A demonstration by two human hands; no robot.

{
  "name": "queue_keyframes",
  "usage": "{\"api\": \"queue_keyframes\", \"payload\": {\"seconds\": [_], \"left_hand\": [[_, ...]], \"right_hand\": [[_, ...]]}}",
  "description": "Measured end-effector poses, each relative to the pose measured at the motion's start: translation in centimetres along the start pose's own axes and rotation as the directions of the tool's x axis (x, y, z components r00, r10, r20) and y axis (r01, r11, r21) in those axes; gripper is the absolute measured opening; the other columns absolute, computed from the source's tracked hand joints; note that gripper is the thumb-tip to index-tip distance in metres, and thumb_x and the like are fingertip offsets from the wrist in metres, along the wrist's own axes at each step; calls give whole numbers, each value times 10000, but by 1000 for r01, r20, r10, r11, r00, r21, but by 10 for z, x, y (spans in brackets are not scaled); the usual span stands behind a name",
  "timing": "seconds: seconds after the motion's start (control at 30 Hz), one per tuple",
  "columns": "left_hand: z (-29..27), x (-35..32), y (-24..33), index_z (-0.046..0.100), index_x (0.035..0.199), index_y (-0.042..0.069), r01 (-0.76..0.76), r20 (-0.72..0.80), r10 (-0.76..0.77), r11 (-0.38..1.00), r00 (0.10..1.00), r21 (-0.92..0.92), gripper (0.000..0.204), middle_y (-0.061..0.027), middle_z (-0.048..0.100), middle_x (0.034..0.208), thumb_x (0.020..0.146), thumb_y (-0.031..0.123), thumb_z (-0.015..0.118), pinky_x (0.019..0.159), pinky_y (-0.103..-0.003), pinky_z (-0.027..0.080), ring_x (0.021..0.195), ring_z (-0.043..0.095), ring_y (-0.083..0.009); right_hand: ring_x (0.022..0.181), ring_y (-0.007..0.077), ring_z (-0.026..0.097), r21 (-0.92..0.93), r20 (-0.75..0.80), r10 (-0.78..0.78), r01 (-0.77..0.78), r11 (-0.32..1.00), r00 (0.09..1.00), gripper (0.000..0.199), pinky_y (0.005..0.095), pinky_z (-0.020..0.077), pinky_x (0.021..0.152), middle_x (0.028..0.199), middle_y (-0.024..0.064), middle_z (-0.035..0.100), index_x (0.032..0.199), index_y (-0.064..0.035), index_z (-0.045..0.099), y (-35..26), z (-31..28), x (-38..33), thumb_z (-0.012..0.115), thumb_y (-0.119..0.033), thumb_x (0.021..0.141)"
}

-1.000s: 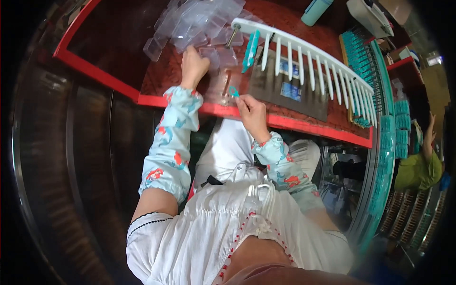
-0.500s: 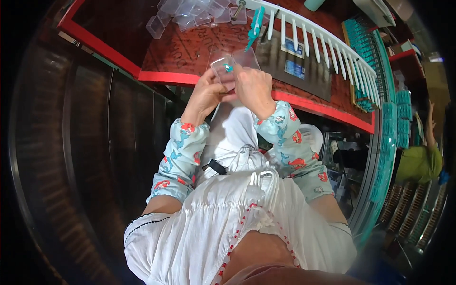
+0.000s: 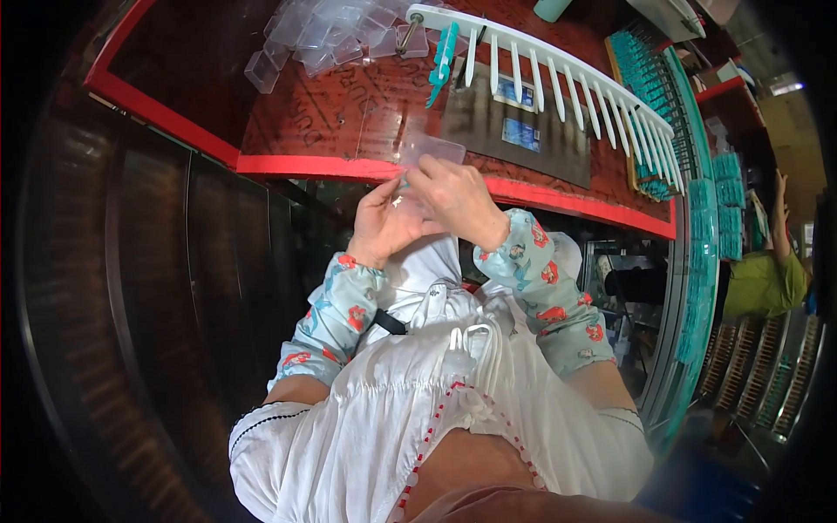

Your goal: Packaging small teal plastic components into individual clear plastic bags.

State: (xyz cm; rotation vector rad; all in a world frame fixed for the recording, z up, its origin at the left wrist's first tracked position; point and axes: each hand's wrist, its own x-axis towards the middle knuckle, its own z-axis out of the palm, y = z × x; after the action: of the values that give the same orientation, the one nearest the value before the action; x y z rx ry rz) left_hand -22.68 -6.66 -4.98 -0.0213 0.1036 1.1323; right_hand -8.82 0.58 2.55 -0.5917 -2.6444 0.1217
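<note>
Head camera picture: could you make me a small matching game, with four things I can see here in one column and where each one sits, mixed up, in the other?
Things:
1. clear plastic case
2. pile of empty clear cases
3. white toothed rack
4. teal clip

Places:
A. hanging at the near end of the rack
B. heaped at the far left of the red table
C. held between the two hands, left hand and right hand, at the table's front edge
D. stretching across the table toward the far right

Pairs: 1-C, 2-B, 3-D, 4-A
</note>
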Motion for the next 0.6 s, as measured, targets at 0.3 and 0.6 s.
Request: {"api": "queue_keyframes", "payload": {"seconds": [0.3,0.6], "left_hand": [[23,0,7,279,1392,-100,-205,-46,200,965,979,-165,777,-292,383,1406,874,401,567,1086,-644,245,1310,367,-457],[23,-14,18,301,1377,-101,-253,-13,254,966,967,54,831,-299,441,1348,927,587,426,1022,-627,363,1219,475,-449]], "right_hand": [[855,75,516,911,-137,674,-176,374,726,393,223,451,740,962,-4,550,1182,-41,560,55,20,28,688,-7,813],[947,126,566,984,-48,625,145,-104,779,507,294,459,893,1007,27,556,1174,-44,507,59,3,71,775,-19,744]]}}
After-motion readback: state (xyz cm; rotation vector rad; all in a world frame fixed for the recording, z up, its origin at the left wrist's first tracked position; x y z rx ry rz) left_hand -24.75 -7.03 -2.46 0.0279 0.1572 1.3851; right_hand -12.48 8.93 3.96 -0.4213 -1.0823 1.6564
